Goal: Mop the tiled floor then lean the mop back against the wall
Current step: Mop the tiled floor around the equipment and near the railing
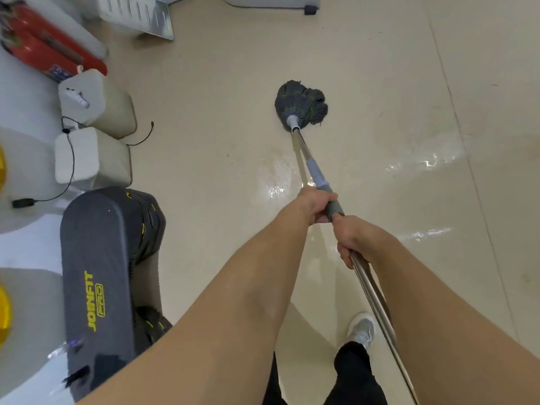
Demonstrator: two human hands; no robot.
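Grey strands of the mop head [302,104] lay pressed on the cream tiled floor [380,68], with the steel mop handle [371,290] slanting back from it toward the person. Both hands were closed around that handle: the left hand [317,204] on the grey grip, the right hand [352,239] just behind it on bare metal, the two nearly touching. Wet streaks [423,165] shone on the tiles beside the handle. Left of the handle stood a dark JOINFIT bench [96,258], and beyond it two white boxes [93,124].
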